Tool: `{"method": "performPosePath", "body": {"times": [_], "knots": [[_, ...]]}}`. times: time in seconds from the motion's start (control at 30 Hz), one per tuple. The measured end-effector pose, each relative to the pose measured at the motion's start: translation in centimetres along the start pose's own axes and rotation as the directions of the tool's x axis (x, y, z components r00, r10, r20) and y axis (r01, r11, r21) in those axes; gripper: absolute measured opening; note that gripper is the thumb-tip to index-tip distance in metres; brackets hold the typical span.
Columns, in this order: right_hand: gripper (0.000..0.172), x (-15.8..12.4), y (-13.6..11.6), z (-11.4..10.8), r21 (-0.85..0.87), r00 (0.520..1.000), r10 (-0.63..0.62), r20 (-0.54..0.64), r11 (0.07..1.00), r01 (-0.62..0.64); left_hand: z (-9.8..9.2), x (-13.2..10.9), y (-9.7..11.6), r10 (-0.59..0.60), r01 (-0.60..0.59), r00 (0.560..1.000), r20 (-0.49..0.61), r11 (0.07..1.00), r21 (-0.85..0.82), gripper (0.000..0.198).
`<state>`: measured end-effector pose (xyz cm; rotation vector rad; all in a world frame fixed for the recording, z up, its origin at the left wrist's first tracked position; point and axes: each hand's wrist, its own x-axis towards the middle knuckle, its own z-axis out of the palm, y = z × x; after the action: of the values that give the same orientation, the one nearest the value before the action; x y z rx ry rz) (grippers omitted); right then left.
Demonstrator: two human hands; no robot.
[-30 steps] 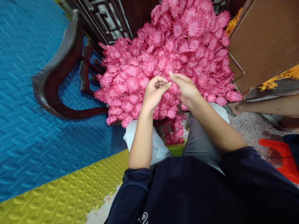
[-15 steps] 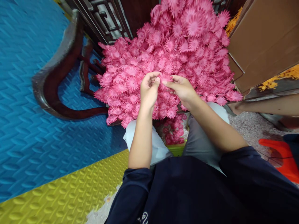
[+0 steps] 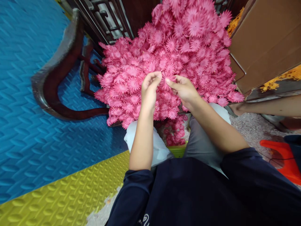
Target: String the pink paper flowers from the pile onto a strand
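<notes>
Left hand (image 3: 149, 91) and right hand (image 3: 185, 90) are close together, the fingertips of both pinched on one pink flower (image 3: 167, 76). It's held just above the flower pile (image 3: 188, 40). Cardboard box (image 3: 265, 40) is right of the pile, blue floor mat (image 3: 23, 94) left.

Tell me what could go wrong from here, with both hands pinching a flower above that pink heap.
1. The pink flower pinched between the left hand and right hand looks thin; pulling could tear its petals.
2. If it slips, it would likely vanish among the identical blooms of the flower heap.
3. The heap is piled steep; a wrist brushing it may spill flowers.
</notes>
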<state>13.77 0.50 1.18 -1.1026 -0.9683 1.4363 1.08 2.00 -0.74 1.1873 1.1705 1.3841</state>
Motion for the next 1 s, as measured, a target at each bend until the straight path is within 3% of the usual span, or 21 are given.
{"method": "performPosePath", "body": {"times": [0.2,0.4,0.7,0.87,1.0], "knots": [[0.045,0.0,-0.3,0.2,0.016,1.0,0.014,0.002,1.0,-0.014,-0.4,0.3,-0.7,-0.015,0.022,0.997,0.072,0.995,-0.096,0.027],[0.043,0.0,-0.1,0.2,0.038,1.0,0.02,-0.003,0.999,-0.02,-0.8,0.9,-2.1,0.071,-0.053,0.989,0.13,0.989,-0.137,0.042],[0.02,0.2,-0.4,-0.1,0.083,0.983,0.175,-0.062,0.982,-0.17,-0.9,1.2,-2.5,0.172,-0.173,0.985,-0.02,0.982,-0.076,0.046],[0.008,0.1,-0.7,0.0,0.039,0.983,0.181,-0.028,0.983,-0.18,-1.0,1.1,-2.2,0.16,-0.166,0.982,-0.099,0.985,-0.055,0.045],[0.008,0.0,-0.6,0.0,0.039,0.984,0.177,-0.026,0.984,-0.175,-0.9,1.0,-2.0,0.147,-0.156,0.982,-0.118,0.985,-0.068,0.042]]}}
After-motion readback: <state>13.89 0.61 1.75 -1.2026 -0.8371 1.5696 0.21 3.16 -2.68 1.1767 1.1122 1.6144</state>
